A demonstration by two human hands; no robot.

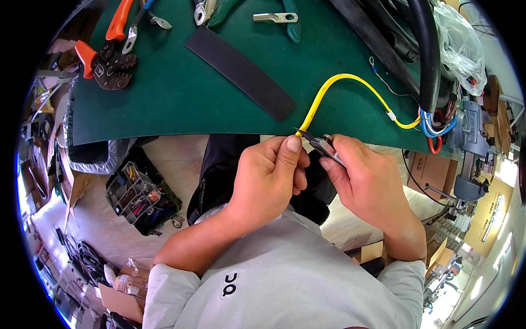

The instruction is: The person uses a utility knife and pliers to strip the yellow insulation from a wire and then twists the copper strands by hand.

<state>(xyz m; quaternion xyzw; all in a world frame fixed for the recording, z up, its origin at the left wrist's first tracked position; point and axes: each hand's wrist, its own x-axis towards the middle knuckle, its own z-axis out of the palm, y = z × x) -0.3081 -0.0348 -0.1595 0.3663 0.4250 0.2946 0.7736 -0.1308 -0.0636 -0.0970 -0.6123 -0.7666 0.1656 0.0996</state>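
Observation:
My left hand [267,177] pinches the end of a yellow insulated cable [318,96] between thumb and fingers, just off the table's front edge. The cable's very tip is hidden in the fist. In my right hand [365,185] is a utility knife [322,147], its dark blade lying against the yellow sheath right above my left thumb. From there the cable arches over the table, past a white marker sleeve [391,115], to a bundle of blue and white wires [437,125] at the right. A flat piece of black heat-shrink tubing [242,74] lies behind my left hand.
Orange-handled crimping pliers [109,66], cable lugs [276,17] and a green-handled tool [292,24] lie on the green mat [160,107]. Thick black conduit [427,57] and a bench vise [470,135] stand right. An open toolbox [141,191] sits on the floor.

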